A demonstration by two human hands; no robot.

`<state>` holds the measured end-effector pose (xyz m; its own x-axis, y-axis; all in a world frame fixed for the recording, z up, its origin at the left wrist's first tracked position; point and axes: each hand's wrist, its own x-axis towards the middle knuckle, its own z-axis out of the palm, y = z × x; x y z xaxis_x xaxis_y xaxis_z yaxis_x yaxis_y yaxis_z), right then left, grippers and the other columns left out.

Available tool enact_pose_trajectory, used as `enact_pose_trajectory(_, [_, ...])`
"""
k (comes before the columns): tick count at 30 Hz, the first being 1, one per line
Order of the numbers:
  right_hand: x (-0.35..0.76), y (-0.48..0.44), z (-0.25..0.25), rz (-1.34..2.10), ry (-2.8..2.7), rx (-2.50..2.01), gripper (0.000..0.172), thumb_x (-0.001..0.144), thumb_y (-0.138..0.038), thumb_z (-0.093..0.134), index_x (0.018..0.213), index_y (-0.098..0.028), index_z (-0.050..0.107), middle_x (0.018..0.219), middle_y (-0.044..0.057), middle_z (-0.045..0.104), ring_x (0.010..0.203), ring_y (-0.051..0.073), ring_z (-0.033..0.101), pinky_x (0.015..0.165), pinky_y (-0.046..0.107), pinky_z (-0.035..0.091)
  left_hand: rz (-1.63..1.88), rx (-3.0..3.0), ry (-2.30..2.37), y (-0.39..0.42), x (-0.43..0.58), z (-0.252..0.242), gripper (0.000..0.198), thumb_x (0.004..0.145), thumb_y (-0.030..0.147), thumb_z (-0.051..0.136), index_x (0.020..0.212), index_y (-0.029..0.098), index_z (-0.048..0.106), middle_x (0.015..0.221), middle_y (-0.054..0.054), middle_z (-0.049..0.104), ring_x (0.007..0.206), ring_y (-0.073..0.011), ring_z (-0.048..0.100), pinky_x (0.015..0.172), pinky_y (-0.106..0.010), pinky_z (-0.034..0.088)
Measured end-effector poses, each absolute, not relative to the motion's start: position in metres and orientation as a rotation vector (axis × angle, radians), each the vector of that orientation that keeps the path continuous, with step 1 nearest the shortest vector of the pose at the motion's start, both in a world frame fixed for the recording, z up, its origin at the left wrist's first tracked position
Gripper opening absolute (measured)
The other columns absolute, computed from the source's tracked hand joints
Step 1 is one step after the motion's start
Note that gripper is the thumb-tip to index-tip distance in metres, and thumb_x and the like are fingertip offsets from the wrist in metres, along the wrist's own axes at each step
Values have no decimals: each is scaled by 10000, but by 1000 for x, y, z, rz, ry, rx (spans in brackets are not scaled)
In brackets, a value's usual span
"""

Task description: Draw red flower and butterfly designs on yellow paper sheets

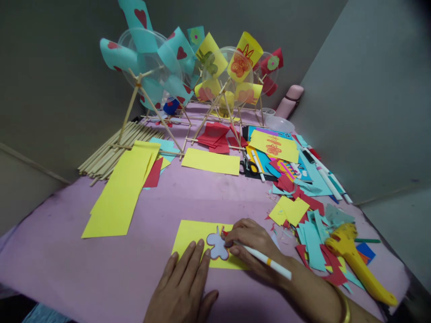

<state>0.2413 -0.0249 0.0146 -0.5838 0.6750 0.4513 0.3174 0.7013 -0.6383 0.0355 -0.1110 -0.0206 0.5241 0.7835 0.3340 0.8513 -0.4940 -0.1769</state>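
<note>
A yellow paper rectangle (188, 226) lies flat near the front middle of the table. On it rests a pale lilac butterfly cutout (217, 246) with two thin antennae. My left hand (183, 278) is spread flat over the paper's lower left part, fingertips at the cutout's left wing. With my right hand (254, 246) I grip a white marker (266, 259) with an orange band, its back end slanting down to the right. The fingers meet at the cutout's upper right edge, where an orange-red line shows along the outline; the marker's tip is mostly hidden.
Paper pinwheels on stick stands, one blue (144, 40) and one yellow (242, 63), stand behind. Wooden sticks (111, 152) and yellow strips (117, 197) lie left. Black-handled scissors (249, 167), paper scraps (313, 237) and a yellow glue gun (357, 260) are right.
</note>
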Motion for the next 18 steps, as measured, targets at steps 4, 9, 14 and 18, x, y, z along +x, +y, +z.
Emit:
enact_pose_trajectory(4, [242, -22, 13, 688, -2251, -729, 427, 1005, -432, 313, 868, -189, 637, 747, 71, 701, 706, 200, 571, 670, 338, 456, -333, -2442, -1359, -109, 35, -23, 450, 891, 449, 459, 1225, 164, 556, 1295, -111, 575, 1160, -268, 538, 923, -383, 393])
enact_pose_trajectory(9, [242, -23, 15, 734, -2280, -789, 406, 1003, -398, 342, 832, -177, 637, 760, 79, 697, 717, 199, 550, 691, 345, 453, -316, -2417, -1322, -109, 35, -21, 452, 893, 449, 439, 1217, 157, 560, 1283, -115, 584, 1152, -268, 546, 901, -391, 415])
enact_pose_trajectory(14, [242, -28, 16, 701, -2185, -782, 296, 994, -343, 396, 913, -186, 633, 801, 78, 705, 751, 206, 560, 723, 357, 462, -265, -2434, -1342, -111, 35, -20, 466, 884, 464, 466, 1230, 164, 552, 1309, -113, 563, 1170, -273, 534, 910, -393, 419])
enact_pose_trajectory(18, [242, -26, 13, 701, -2227, -791, 342, 993, -379, 383, 871, -192, 642, 772, 72, 702, 722, 206, 562, 700, 355, 463, -285, -2443, -1344, -112, 34, -21, 477, 889, 474, 462, 1235, 157, 549, 1315, -117, 557, 1173, -276, 530, 919, -391, 408])
